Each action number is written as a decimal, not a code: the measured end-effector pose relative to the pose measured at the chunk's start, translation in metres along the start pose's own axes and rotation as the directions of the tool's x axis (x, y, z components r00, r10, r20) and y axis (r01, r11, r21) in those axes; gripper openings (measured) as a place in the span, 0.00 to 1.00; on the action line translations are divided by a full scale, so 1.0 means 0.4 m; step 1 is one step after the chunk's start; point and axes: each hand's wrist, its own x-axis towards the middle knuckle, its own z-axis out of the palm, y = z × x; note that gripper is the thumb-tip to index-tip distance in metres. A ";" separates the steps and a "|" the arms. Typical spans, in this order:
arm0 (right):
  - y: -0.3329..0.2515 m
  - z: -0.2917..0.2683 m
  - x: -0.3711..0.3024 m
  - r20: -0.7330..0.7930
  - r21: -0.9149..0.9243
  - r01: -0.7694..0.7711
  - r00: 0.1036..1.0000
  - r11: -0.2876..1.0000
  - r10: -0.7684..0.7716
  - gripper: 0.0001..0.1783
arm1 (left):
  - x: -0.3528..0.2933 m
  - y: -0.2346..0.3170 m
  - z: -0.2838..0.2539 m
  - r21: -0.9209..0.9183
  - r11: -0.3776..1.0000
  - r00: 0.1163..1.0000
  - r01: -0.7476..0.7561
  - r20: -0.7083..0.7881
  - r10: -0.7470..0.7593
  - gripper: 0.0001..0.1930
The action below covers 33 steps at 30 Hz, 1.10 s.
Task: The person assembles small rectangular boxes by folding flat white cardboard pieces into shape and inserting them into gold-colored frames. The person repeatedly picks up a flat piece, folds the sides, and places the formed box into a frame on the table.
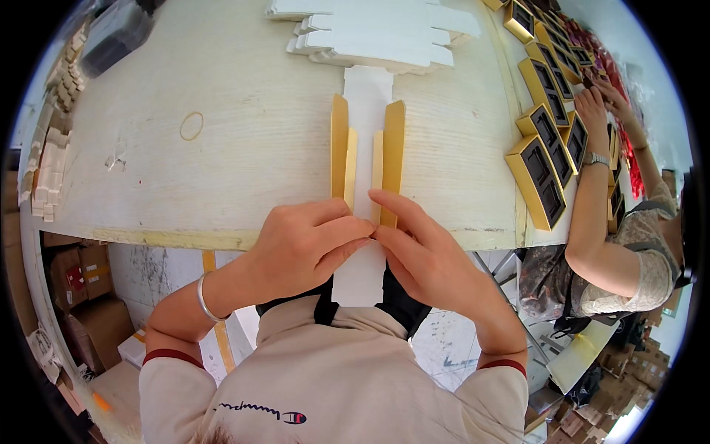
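A long cardboard box blank (pixel 367 170), white inside and gold outside, lies before me with its near end past the table edge. Its two long sides stand folded up, with gold flaps along them. My left hand (pixel 307 235) pinches the near end of the left side, thumb and fingertips pressed together. My right hand (pixel 425 255) grips the near end of the right side, its index finger stretched along the fold. The fingertips of both hands meet over the middle of the blank and hide the corners there.
Flat white blanks (pixel 370 33) are stacked at the table's far side. A rubber band (pixel 191 126) lies to the left, and folded card pieces (pixel 53 170) line the left edge. Gold boxes with black inserts (pixel 543 181) stand at right, where a co-worker's hand (pixel 592 115) reaches.
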 end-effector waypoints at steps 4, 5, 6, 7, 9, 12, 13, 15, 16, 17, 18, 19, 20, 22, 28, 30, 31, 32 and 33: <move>-0.003 -0.011 -0.044 -0.119 -0.208 0.102 0.984 0.973 -0.129 0.25 | 0.000 0.006 -0.007 0.037 0.999 0.999 -0.007 0.044 0.006 0.03; 0.002 -0.007 -0.048 -0.079 -0.301 0.157 0.979 0.940 -0.189 0.24 | 0.002 0.010 -0.012 0.035 0.999 0.997 0.016 0.072 -0.018 0.03; 0.009 0.000 -0.053 -0.033 -0.389 0.214 0.969 0.896 -0.246 0.24 | 0.004 0.014 -0.016 0.035 0.999 0.994 0.040 0.100 -0.043 0.03; 0.014 0.004 -0.058 0.014 -0.476 0.262 0.957 0.839 -0.291 0.23 | 0.008 0.016 -0.018 0.025 0.999 0.993 0.040 0.108 -0.043 0.03; 0.022 0.032 -0.054 -0.104 -0.434 0.258 0.938 0.863 -0.332 0.22 | 0.014 0.019 -0.019 0.008 0.999 0.991 0.044 0.123 -0.044 0.04; 0.033 0.055 -0.038 -0.231 -0.340 0.276 0.902 0.899 -0.364 0.20 | 0.014 0.014 -0.021 -0.003 0.999 0.989 0.042 0.144 -0.041 0.06; 0.035 0.060 -0.033 -0.264 -0.300 0.289 0.891 0.909 -0.370 0.20 | 0.013 0.012 -0.022 -0.061 0.996 0.989 0.064 0.136 -0.055 0.07; 0.035 0.060 -0.027 -0.285 -0.158 0.274 0.907 0.949 -0.309 0.18 | 0.013 0.009 -0.024 -0.177 0.979 0.989 0.104 0.121 -0.084 0.09; 0.034 0.058 -0.026 -0.292 -0.090 0.260 0.916 0.962 -0.275 0.18 | 0.017 0.010 -0.034 -0.224 0.961 0.975 0.165 0.182 -0.126 0.10; 0.033 0.059 -0.024 -0.301 -0.042 0.231 0.925 0.972 -0.233 0.16 | 0.022 0.015 -0.052 -0.266 0.937 0.956 0.227 0.244 -0.163 0.12; 0.029 0.060 -0.022 -0.308 0.005 0.202 0.932 0.979 -0.191 0.15 | 0.026 0.017 -0.067 -0.303 0.908 0.931 0.290 0.308 -0.195 0.13; 0.025 0.060 -0.019 -0.311 0.053 0.175 0.939 0.983 -0.150 0.13 | 0.027 0.015 -0.078 -0.314 0.907 0.927 0.279 0.337 -0.168 0.13; 0.021 0.058 -0.016 -0.313 0.049 0.157 0.940 0.986 -0.134 0.12 | 0.027 0.012 -0.088 -0.326 0.907 0.920 0.268 0.365 -0.141 0.13; 0.011 0.054 -0.012 -0.321 0.039 0.120 0.942 0.992 -0.101 0.10 | 0.020 0.006 -0.083 -0.355 0.900 0.931 0.253 0.344 -0.126 0.12; -0.018 0.081 -0.010 -0.379 0.227 -0.072 0.912 0.971 0.156 0.09 | 0.014 0.019 -0.038 -0.234 0.931 0.953 0.280 0.183 -0.241 0.10; -0.019 0.084 -0.008 -0.398 0.226 -0.065 0.904 0.972 0.153 0.11 | 0.012 0.015 -0.011 -0.306 0.931 0.979 0.199 0.015 -0.204 0.11; -0.019 0.087 -0.009 -0.412 0.225 -0.062 0.898 0.972 0.153 0.12 | 0.014 0.016 -0.012 -0.271 0.941 0.979 0.203 0.031 -0.203 0.11; -0.023 0.089 -0.006 -0.454 0.369 -0.060 0.859 0.928 0.236 0.13 | 0.017 0.018 -0.015 -0.236 0.949 0.978 0.207 0.046 -0.202 0.11; -0.031 0.091 0.000 -0.481 0.503 -0.045 0.815 0.863 0.323 0.14 | 0.019 0.018 -0.017 -0.200 0.957 0.977 0.210 0.061 -0.202 0.11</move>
